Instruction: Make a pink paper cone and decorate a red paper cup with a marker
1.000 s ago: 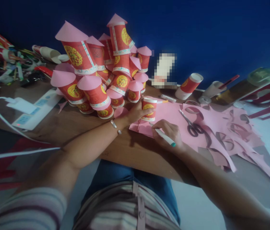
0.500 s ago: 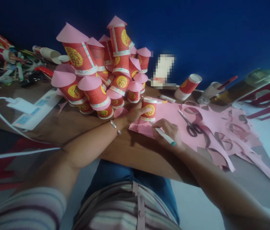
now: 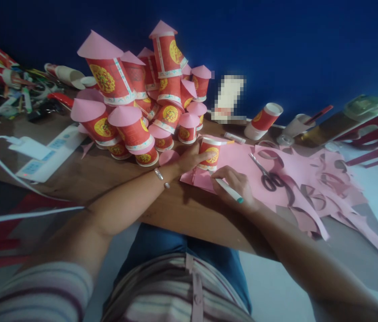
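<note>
My left hand (image 3: 189,159) is closed around a red paper cup (image 3: 211,157) with a yellow emblem and a white rim, its thumb across the front. The cup is slightly tilted over pink paper (image 3: 239,157) on the table; I cannot tell whether its base fully touches the sheet. Just in front of the cup, my right hand (image 3: 237,184) grips a white marker (image 3: 229,190) with a green end. The marker's tip is hidden behind my fingers. Dark-handled scissors (image 3: 269,181) lie partly opened on the paper, to the right of this hand.
Several red cups with pink cone tops (image 3: 99,82) are stacked at the back left. A white power strip (image 3: 46,156) lies left of them. Pink paper scraps (image 3: 329,192) spread over the right side. Another red cup (image 3: 264,121) stands near the wall.
The cup has tilted a little in my left hand, its rim turning to the right. My right hand and the marker have shifted slightly left.
</note>
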Demonstrator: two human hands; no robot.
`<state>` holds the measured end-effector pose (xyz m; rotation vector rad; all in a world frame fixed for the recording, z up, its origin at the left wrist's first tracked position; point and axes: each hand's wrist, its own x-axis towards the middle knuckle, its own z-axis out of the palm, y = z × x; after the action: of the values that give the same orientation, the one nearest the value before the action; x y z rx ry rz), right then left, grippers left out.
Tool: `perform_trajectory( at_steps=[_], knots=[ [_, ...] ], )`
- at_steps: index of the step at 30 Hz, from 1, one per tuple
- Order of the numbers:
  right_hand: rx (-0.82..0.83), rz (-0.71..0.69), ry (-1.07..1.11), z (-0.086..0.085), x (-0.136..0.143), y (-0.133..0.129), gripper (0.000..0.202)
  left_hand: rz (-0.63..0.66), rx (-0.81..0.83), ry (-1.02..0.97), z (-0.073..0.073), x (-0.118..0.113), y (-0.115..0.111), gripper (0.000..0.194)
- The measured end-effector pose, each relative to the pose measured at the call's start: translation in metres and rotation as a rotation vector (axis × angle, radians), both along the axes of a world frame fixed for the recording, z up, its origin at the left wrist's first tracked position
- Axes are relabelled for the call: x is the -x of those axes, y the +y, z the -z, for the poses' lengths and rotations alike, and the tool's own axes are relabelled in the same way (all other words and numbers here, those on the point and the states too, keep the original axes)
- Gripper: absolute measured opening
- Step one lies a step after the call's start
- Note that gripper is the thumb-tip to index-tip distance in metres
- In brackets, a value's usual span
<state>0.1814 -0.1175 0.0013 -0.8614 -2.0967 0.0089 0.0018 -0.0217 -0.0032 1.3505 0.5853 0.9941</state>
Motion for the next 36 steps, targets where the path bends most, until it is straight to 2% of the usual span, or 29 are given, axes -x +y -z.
perform_trajectory(
  at_steps=[10, 19, 27, 36],
  knots=[
    [-0.017, 0.040, -0.012, -0.0022, 0.0007, 0.0008, 0.008, -0.002, 0.017, 0.011, 0.0003, 0.0002, -0.0009, 0.049],
    [-0.032, 0.029, -0.007, -0.0034, -0.0008, -0.0030, 0.009, 0.003, 0.009, -0.015, -0.0065, -0.0001, -0.0028, 0.048],
    [-0.014, -0.009, -0.006, 0.0003, -0.0020, -0.0021, 0.010, -0.079, 0.057, -0.003, -0.0068, -0.0008, -0.0034, 0.055],
    [-0.022, -0.041, 0.015, -0.0032, -0.0007, -0.0023, 0.014, -0.059, 0.015, -0.060, -0.0018, -0.0001, -0.0016, 0.043]
  ],
)
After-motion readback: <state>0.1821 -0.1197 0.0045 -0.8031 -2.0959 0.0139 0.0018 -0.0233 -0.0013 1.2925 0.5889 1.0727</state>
